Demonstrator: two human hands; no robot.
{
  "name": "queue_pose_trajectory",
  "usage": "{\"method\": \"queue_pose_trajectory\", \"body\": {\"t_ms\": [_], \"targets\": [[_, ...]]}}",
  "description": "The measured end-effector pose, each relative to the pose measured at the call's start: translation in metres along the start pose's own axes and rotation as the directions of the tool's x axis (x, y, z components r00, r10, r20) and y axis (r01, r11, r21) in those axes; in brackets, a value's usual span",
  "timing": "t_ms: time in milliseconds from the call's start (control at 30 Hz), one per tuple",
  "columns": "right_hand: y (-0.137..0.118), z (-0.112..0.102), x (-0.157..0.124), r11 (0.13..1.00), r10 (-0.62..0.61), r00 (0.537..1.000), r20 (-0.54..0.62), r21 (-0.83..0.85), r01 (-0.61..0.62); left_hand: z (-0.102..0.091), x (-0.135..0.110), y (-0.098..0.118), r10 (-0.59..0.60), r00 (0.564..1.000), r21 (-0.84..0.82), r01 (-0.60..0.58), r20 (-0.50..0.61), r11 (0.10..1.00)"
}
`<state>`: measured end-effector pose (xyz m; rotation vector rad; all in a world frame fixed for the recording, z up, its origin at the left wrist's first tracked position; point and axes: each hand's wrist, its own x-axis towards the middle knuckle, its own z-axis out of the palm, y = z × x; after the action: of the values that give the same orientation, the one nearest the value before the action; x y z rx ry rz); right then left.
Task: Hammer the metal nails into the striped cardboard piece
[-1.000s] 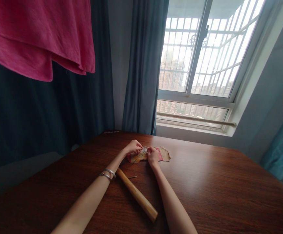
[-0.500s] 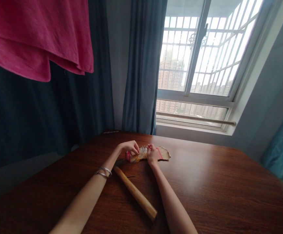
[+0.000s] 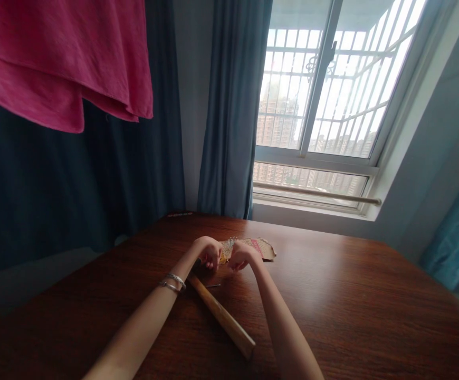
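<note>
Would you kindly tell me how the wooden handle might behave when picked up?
The handle will probably feel stiff, being thick, straight wood. It may be heavier toward its far end, where a dark part shows by the left hand. Its glossy surface could make it slightly slippery.

Left hand (image 3: 210, 253), right hand (image 3: 241, 255) by cardboard (image 3: 268, 249); wooden handle (image 3: 222, 316) near.
</note>
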<state>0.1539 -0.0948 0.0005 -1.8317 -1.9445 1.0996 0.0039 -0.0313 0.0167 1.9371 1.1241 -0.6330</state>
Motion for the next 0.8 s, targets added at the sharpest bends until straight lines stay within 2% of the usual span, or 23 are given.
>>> {"method": "queue_pose_trajectory", "body": {"t_ms": [100, 300, 367, 400, 433, 500, 567, 600, 667, 800], "targets": [[-0.002, 0.007, 0.001, 0.996, 0.067, 0.996, 0.053, -0.062, -0.063, 0.0, 0.004, -0.002, -0.019, 1.0, 0.025, 0.019, 0.001, 0.999], [0.004, 0.006, 0.002, 0.99, 0.113, 0.992, 0.058, -0.096, -0.107, -0.005, 0.012, -0.011, -0.027, 1.0, -0.003, 0.027, -0.009, 1.0], [0.007, 0.001, 0.001, 0.992, 0.088, 0.996, -0.006, -0.088, -0.088, -0.008, 0.015, -0.014, 0.01, 0.995, -0.069, -0.017, -0.096, 0.997], [0.009, -0.002, 0.001, 0.994, 0.065, 0.996, -0.068, -0.086, -0.071, -0.01, 0.016, -0.016, 0.036, 0.983, -0.097, -0.054, -0.181, 0.994], [0.011, -0.005, 0.001, 0.995, 0.038, 0.988, -0.149, -0.088, -0.051, -0.011, 0.018, -0.017, 0.067, 0.954, -0.111, -0.103, -0.293, 0.988], [0.014, -0.009, 0.004, 0.994, -0.025, 0.941, -0.337, -0.105, -0.012, -0.013, 0.021, -0.017, 0.14, 0.844, -0.084, -0.214, -0.518, 0.973], [0.016, -0.01, 0.009, 0.991, -0.09, 0.865, -0.494, -0.135, 0.026, -0.012, 0.025, -0.016, 0.205, 0.723, -0.028, -0.296, -0.66, 0.955], [0.017, -0.008, 0.012, 0.988, -0.121, 0.829, -0.546, -0.15, 0.046, -0.012, 0.027, -0.014, 0.227, 0.682, -0.005, -0.321, -0.695, 0.947], [0.021, -0.001, 0.018, 0.98, -0.177, 0.778, -0.603, -0.177, 0.086, -0.009, 0.031, -0.012, 0.253, 0.632, 0.023, -0.348, -0.733, 0.937], [0.028, 0.017, 0.025, 0.969, -0.235, 0.738, -0.633, -0.213, 0.126, -0.002, 0.036, -0.008, 0.28, 0.577, 0.063, -0.366, -0.768, 0.928]]}}
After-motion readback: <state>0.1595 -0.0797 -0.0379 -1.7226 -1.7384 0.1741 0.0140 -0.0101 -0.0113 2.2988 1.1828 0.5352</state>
